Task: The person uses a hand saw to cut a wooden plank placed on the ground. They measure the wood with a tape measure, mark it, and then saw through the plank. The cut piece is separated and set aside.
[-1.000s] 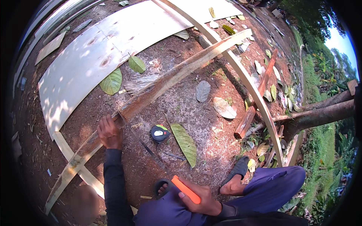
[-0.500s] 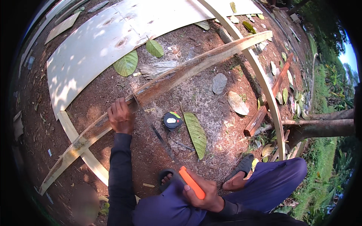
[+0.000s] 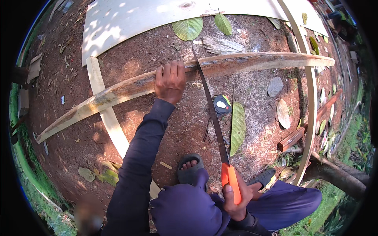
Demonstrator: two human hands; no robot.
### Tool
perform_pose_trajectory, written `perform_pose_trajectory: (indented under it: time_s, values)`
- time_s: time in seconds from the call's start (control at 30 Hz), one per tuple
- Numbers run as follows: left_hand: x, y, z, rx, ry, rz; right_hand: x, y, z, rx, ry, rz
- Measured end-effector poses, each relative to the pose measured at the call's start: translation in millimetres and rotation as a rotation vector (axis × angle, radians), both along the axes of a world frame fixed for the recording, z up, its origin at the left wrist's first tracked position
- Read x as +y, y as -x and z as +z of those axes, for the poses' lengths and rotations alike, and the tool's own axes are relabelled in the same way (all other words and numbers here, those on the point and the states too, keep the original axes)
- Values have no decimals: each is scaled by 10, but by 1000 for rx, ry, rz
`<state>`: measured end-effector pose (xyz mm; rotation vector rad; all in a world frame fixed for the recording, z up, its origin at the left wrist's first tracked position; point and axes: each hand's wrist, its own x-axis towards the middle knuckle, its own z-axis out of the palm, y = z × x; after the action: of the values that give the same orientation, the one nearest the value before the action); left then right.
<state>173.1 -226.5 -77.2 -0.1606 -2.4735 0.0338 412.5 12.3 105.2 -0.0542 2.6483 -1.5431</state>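
My left hand (image 3: 170,83) grips a long, rough-edged board (image 3: 104,98) lying across two pale wooden strips (image 3: 116,129), (image 3: 311,102). Just right of those fingers, the blade of a handsaw (image 3: 212,114) crosses the board, its tip reaching past the far edge. My right hand (image 3: 236,198) holds the saw's orange handle at the lower middle. A black and green tape measure (image 3: 222,104) lies on the dirt right beside the blade, with a large green leaf (image 3: 237,128) next to it. My sandaled feet and bent knees are below, near the saw handle.
A pale plywood sheet (image 3: 138,15) spans the far side. Dry leaves, a grey stone-like piece (image 3: 274,86) and a reddish beam (image 3: 291,137) lie on the dirt at right, beside a tree branch (image 3: 338,177). Cardboard scraps (image 3: 35,67) lie at left, with grass along both rims.
The view has turned, so the board looks more level and sits higher. The saw blade appears more upright and reaches further past the board. My left hand stays gripping the board.
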Motion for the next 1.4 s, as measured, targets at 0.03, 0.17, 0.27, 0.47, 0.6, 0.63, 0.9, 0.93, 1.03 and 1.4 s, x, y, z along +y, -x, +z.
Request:
perform_pose_trajectory:
  time_s: [0.03,0.17,0.27,0.47,0.6,0.63,0.9,0.93,1.03,1.4]
  values:
    - [5,-22,-28,-33,-17,1,-35,14,39,-17,12,-18]
    - [-34,5,-63,-40,-41,-13,-485,794,-364,78,89,-73]
    - [-15,99,8,-56,-28,-38,-755,1535,-418,99,118,-97]
    - [-119,107,-32,-113,-104,-16,-692,1602,-446,139,180,-52]
    - [-8,205,68,-367,-241,-64,-583,1423,-955,227,190,-80]
    - [-1,214,98,-391,-226,-53,-579,1391,-1048,252,203,-82]
    - [-176,295,227,-563,-255,-23,-637,1344,-1129,195,312,-39]
    - [-189,320,256,-618,-268,-16,-605,1363,-1084,152,323,-33]
    - [-201,443,408,-785,-295,-2,-600,1473,-1061,113,397,-64]
    - [-408,804,671,-1026,-324,-132,-671,1415,-725,212,236,-84]
